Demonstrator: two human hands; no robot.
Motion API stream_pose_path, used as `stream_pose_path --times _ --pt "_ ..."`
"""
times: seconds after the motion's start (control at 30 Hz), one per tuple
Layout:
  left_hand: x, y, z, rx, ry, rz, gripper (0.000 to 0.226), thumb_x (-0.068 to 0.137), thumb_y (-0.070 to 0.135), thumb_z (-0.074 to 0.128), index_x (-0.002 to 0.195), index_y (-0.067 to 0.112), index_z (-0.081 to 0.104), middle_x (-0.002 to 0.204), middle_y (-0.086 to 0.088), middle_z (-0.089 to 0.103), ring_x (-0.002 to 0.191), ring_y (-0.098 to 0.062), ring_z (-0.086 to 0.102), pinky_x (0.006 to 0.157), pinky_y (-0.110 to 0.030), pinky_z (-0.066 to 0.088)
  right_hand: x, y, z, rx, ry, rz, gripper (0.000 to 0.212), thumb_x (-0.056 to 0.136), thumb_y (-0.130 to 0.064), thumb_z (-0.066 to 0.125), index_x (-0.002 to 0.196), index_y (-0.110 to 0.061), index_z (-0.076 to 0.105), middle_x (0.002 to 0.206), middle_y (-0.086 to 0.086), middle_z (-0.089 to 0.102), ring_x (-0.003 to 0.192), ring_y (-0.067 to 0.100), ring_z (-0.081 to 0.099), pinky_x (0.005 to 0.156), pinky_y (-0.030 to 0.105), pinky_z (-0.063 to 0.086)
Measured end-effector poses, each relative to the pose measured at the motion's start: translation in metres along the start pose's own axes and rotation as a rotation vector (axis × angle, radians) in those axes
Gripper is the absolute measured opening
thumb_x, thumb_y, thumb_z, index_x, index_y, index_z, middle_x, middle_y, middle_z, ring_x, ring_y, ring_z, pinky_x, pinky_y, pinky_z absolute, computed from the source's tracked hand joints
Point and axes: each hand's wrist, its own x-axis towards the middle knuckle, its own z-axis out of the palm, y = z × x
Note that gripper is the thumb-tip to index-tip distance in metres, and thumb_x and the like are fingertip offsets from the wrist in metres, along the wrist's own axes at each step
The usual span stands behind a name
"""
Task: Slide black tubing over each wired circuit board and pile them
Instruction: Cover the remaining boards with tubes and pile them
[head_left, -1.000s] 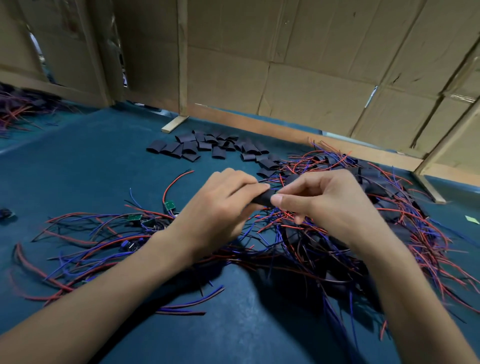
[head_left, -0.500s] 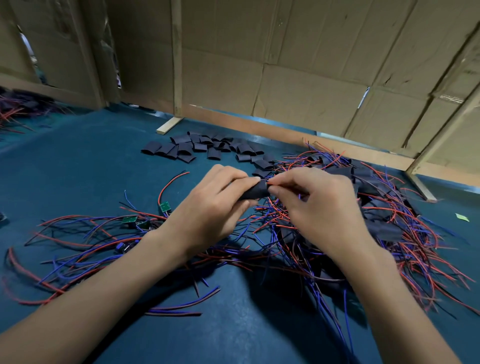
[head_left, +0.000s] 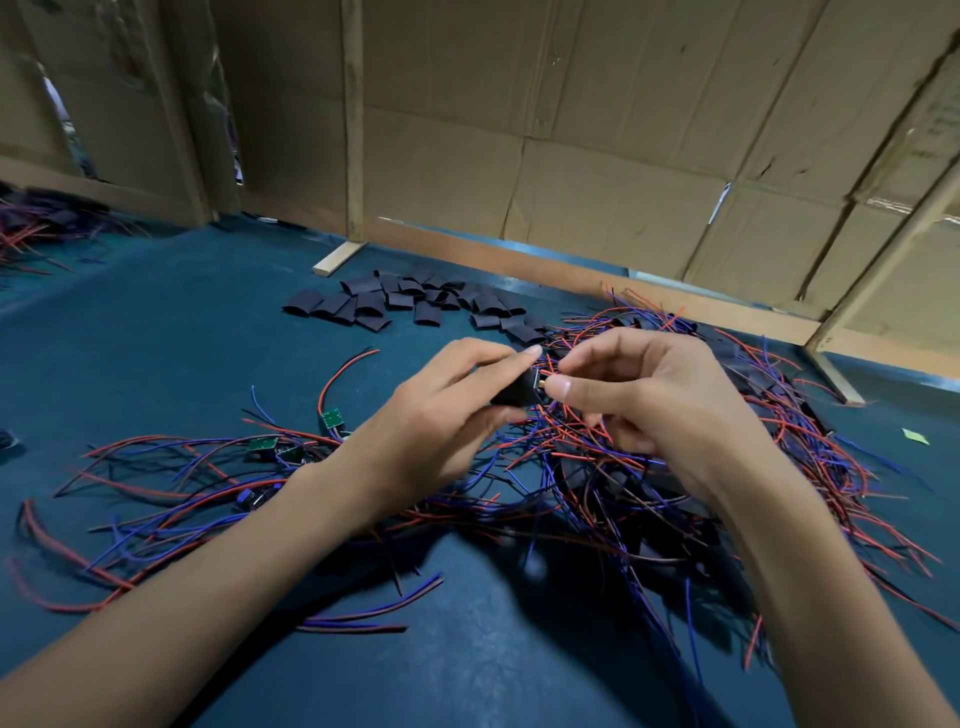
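At frame centre, above wire tangle (head_left: 597, 467): left hand (head_left: 441, 421) pinches black tubing piece (head_left: 514, 395), long axis 8-to-2 o'clock, open end toward right hand (head_left: 660, 405). Right thumb and forefinger nearly closed at its mouth; whether they hold wire, cannot tell. Spare tubing pieces (head_left: 415, 304) at 12 o'clock; bare blue mat (head_left: 156, 338) at 10 o'clock.

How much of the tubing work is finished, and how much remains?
Done: a tangled pile of sleeved boards lies right. In hand: the left hand grips a black tube while the right hand works at its open end. Left: bare green boards and many loose tubes wait.
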Motion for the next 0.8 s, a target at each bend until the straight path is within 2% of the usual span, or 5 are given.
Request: stream_pose_path --times 0.17,0.27,0.37,0.57,0.8 --pt "0.0 0.004 0.004 -0.004 -0.044 0.036 0.045 0.091 -0.002 0.068 0.133 -0.012 0.055 0.118 -0.022 0.063 0.104 -0.033 0.063 0.095 -0.034 0.05 -0.004 -0.004 0.001 0.058 -0.126 0.227 0.012 0.082 0.0 0.075 0.094 -0.001 0.072 0.079 0.016 0.076 0.073 0.026 0.077 0.029 0.012 0.017" --pt "0.001 0.006 0.006 -0.005 -0.043 0.039 0.045 0.09 -0.006 0.068 0.133 -0.012 0.055 0.119 -0.021 0.063 0.104 -0.033 0.063 0.096 -0.032 0.05 -0.002 -0.004 0.001 0.041 -0.101 0.233 0.007 0.083 0.0 0.075 0.089 0.001 0.073 0.079 0.025 0.074 0.065 0.032 0.064 0.029 0.014 0.016" --pt "0.002 0.008 0.007 -0.028 -0.026 0.01 0.043 0.093 -0.002 0.064 0.134 -0.012 0.054 0.122 -0.02 0.064 0.104 -0.032 0.062 0.096 -0.029 0.048 -0.001 -0.004 0.0 0.049 -0.057 0.213 0.012 0.081 -0.005 0.079 0.087 0.003 0.072 0.076 0.026 0.074 0.031 0.012 0.038 0.029 0.014 0.016" --pt "0.001 0.012 0.005 -0.15 -0.036 -0.09 0.047 0.098 0.011 0.058 0.14 -0.007 0.05 0.129 -0.012 0.063 0.114 -0.019 0.059 0.102 -0.022 0.043 0.0 -0.001 0.003 0.144 -0.058 0.221 0.016 0.071 -0.008 0.081 0.08 0.001 0.071 0.072 0.019 0.072 0.055 0.017 0.072 0.027 0.011 0.015" --pt "0.002 0.018 0.007 -0.241 -0.036 -0.207 0.05 0.097 0.018 0.06 0.143 0.001 0.05 0.124 -0.005 0.066 0.112 -0.008 0.059 0.099 -0.016 0.04 0.0 -0.002 -0.001 0.161 -0.109 0.216 0.02 0.074 -0.017 0.08 0.081 -0.002 0.069 0.076 0.016 0.073 0.057 0.017 0.072 0.027 0.011 0.017"
